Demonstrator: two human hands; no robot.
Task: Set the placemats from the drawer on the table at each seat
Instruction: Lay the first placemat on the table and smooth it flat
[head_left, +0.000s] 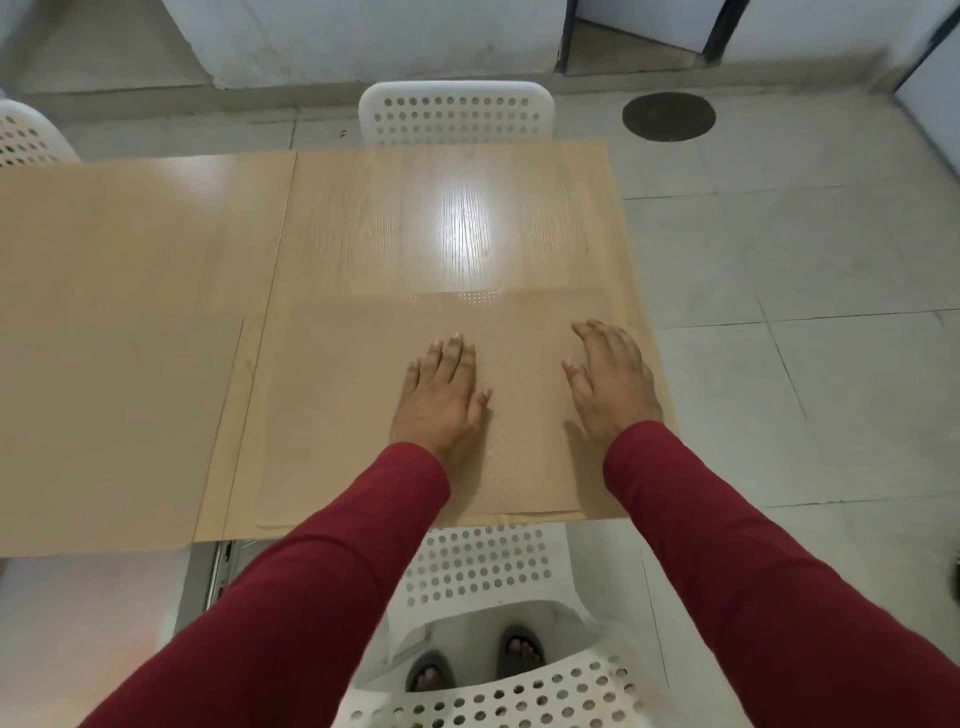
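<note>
A tan, dotted placemat (343, 415) lies flat on the near right part of the light wooden table (363, 223), in front of the near chair. My left hand (441, 395) rests flat on the mat's middle, fingers straight. My right hand (613, 379) presses flat near the mat's right edge. Further tan placemats cover the table's left side: a near one (104, 431) and a far one (135, 228).
A white perforated chair (457, 111) stands at the table's far side, another (26, 135) at far left. The near white chair (483, 566) is right below my arms. Tiled floor with a round dark drain cover (668, 116) lies to the right.
</note>
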